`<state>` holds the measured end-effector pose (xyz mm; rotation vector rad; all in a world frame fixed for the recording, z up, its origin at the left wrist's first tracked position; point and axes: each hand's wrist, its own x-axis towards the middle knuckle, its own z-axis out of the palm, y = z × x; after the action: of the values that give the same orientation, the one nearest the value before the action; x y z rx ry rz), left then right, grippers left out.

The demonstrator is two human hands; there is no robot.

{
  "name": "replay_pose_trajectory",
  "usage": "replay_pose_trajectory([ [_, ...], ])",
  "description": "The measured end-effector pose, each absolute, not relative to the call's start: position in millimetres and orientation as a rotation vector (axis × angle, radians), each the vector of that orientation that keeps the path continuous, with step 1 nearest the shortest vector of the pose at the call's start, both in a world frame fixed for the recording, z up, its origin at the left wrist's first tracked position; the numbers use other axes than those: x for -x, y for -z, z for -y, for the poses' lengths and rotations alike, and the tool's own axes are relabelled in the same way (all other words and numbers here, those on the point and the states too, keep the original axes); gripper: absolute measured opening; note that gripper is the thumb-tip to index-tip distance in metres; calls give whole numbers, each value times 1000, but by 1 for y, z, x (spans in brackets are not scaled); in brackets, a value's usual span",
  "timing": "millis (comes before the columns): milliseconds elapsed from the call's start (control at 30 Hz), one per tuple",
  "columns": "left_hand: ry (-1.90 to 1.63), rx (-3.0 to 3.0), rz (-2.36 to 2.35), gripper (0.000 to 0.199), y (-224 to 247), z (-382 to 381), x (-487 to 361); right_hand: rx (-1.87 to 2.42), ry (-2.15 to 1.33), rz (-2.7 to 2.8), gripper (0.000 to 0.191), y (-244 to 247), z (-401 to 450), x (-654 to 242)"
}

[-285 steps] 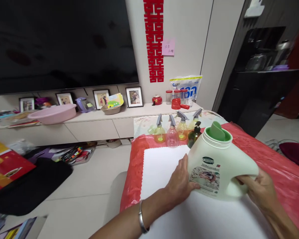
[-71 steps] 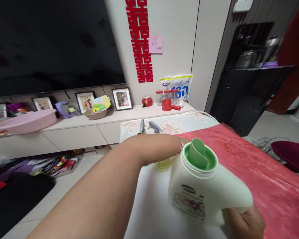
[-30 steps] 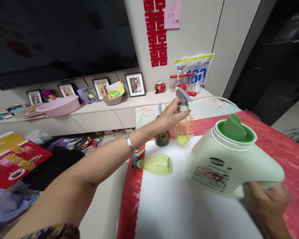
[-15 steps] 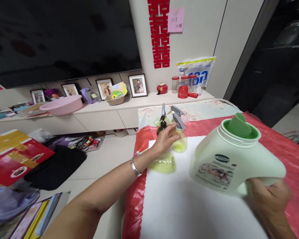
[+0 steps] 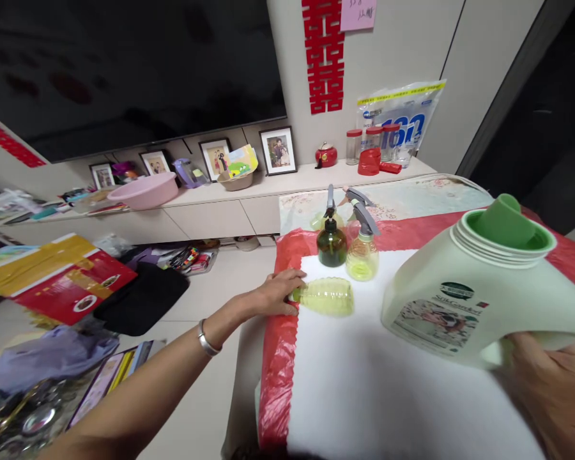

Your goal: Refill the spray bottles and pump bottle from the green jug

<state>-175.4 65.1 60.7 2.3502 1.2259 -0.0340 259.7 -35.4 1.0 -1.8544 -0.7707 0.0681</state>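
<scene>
My left hand (image 5: pixel 278 292) reaches to the neck end of a clear yellow-green spray bottle (image 5: pixel 326 296) that lies on its side on white paper. Its fingers are spread, with the thumb on the near side of the neck. The bottle's head is hidden by the hand. My right hand (image 5: pixel 549 364), blurred, grips the handle of a big pale green jug (image 5: pixel 441 306) with a green pouring spout in its mouth. Behind the lying bottle stand a dark green pump bottle (image 5: pixel 332 248) and a yellowish spray bottle (image 5: pixel 363 260) with a grey trigger.
White paper (image 5: pixel 364 383) lies over red plastic sheeting (image 5: pixel 280 383) on the table. More bottles stand partly hidden behind. A ledge along the wall bears a pink basin (image 5: pixel 146 191), photo frames (image 5: pixel 278 152) and red-lidded jars (image 5: pixel 353 147). A box (image 5: pixel 62 281) is on the left.
My left hand has left the standing spray bottle and moved left and nearer, to the lying bottle's neck. The jug stays in my right hand. The view has shifted left.
</scene>
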Motion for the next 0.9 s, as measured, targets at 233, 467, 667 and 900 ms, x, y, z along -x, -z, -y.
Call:
replay_pose_trajectory([
  [233,45,-2627,-1362,15,-95,-61,167,1875,-38,749,82,-2,33,-263],
  [467,243,-3300,-1316,14,-166,-61,135,1903,-54,740,70,1,32,-267],
  [667,170,-3474,-988,26,-164,-73,90,1923,-91,730,67,1,34,-266],
  [900,-7,-3247,-668,31,-165,-90,90,1915,-149,740,70,-9,36,-258],
])
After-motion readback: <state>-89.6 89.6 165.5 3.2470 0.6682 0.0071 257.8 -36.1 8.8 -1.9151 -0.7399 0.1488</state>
